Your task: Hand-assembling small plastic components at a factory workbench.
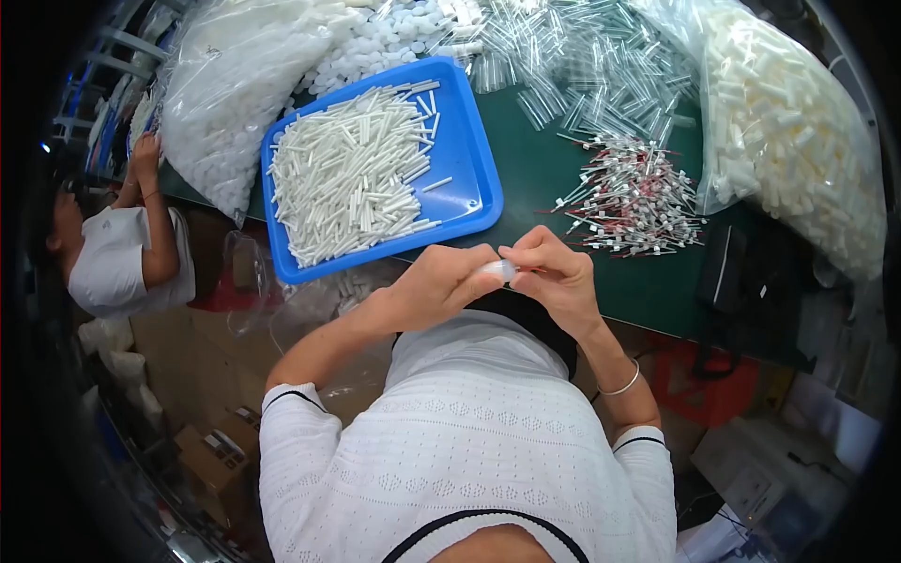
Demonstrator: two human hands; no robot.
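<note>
My left hand (pixel 438 280) is closed, its thumb and fingers pinching a small white translucent plastic piece (pixel 505 269), round at the end like a cap. Right up against it, my right hand (pixel 560 276) is closed too, thumb and fingertips pinched at the piece's end; whatever lies between those fingers is hidden. Both hands meet just above the near table edge. Beyond my left hand stands a blue tray (pixel 460 169) holding a heap of short white sticks (pixel 347 174). Past my right hand lies a pile of small white parts with red and white wires (pixel 643 197).
Clear tubes (pixel 601 56) and white caps (pixel 385 45) lie across the back of the green table (pixel 535 202). Large bags of white pieces flank it, one at left (pixel 225 103), one at right (pixel 788 131). Another person (pixel 136 244) sits at far left.
</note>
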